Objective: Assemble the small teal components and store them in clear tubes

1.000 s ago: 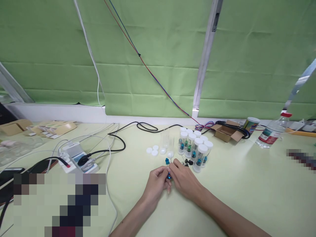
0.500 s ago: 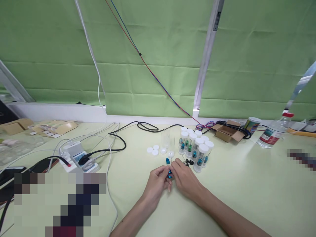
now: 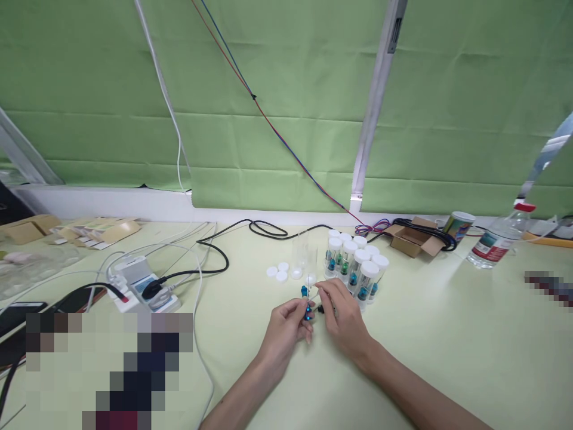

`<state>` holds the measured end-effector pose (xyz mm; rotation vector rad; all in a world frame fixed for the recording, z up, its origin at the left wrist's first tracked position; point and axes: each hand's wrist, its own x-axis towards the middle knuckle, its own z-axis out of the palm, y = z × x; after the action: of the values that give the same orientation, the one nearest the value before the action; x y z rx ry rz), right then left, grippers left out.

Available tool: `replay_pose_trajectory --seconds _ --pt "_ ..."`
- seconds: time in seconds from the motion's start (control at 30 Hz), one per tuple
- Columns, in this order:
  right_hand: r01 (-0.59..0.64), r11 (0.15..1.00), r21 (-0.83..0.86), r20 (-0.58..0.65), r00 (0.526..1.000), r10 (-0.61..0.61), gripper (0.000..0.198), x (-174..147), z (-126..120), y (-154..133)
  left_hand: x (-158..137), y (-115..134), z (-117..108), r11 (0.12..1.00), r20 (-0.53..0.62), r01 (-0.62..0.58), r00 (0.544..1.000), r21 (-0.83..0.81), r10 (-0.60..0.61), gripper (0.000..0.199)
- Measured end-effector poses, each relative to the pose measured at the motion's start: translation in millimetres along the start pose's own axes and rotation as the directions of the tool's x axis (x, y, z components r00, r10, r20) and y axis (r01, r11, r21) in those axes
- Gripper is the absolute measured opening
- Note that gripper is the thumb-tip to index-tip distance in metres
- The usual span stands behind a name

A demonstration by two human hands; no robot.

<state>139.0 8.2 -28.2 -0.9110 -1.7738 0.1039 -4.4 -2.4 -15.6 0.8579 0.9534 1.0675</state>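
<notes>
My left hand (image 3: pixel 289 322) is closed on a small shiny blue piece (image 3: pixel 308 313), with a thin rod rising from it. My right hand (image 3: pixel 342 307) is just to the right, thumb and forefinger pinched on a thin, pale strand-like piece (image 3: pixel 316 295) too small to name. Just beyond the left fingertips lies another small blue piece (image 3: pixel 304 291). Small black parts (image 3: pixel 320 309) show between the hands, partly hidden by my right hand. Behind it stand several clear tubes with white caps (image 3: pixel 369 270), holding blue or green pieces.
Loose white caps (image 3: pixel 281 276) and uncapped clear tubes (image 3: pixel 299 254) sit beyond my hands. A power strip (image 3: pixel 147 286) with cables is at left. At the back right are an open cardboard box (image 3: pixel 414 242), a can (image 3: pixel 459 226) and a water bottle (image 3: pixel 495 242).
My right hand has moved slightly right, away from the left fingertips, with a pale strand now visible at its fingers. It now covers more of the black parts. My left hand has stayed nearly still.
</notes>
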Motion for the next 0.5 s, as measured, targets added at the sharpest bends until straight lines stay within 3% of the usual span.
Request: replay_pose_trajectory --seconds 0.5 --pt "-0.014 0.998 0.069 -0.027 1.000 0.016 0.025 -1.3 -0.2 -0.2 0.6 -1.6 -1.2 1.000 -0.010 -0.022 1.000 0.020 0.022 0.039"
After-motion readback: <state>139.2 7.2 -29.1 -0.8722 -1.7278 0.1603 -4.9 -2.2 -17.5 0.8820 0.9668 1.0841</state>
